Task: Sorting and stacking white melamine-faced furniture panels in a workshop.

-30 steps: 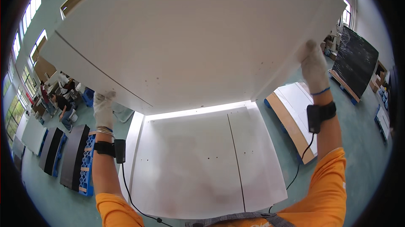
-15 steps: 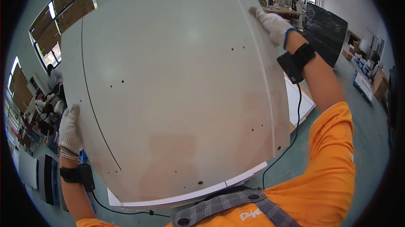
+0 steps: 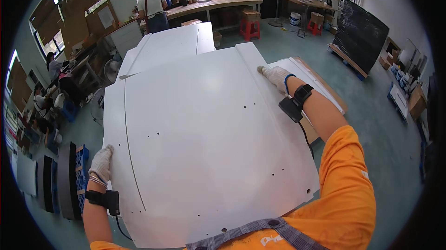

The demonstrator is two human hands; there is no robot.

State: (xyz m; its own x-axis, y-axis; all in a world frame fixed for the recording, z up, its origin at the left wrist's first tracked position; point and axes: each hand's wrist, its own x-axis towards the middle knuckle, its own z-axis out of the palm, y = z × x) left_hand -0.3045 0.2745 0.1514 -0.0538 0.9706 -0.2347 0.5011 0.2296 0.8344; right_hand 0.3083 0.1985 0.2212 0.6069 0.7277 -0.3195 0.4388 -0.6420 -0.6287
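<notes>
Lowered since the earlier frame: white drilled panel point(image 3: 204, 124), far edge well down from the top of view, now before me between both hands. Left hand point(image 3: 101, 162), gloved, at the left edge; cannot tell if fingers close beneath. Inboard, long groove point(image 3: 131, 157): possible weak line. Panel body looks stiff, probably heavy, smooth enough to slip. Right hand point(image 3: 277, 78), gloved, fingertips over the right edge; closure likewise hidden. Best hold: opposite edges, sparing corners.
</notes>
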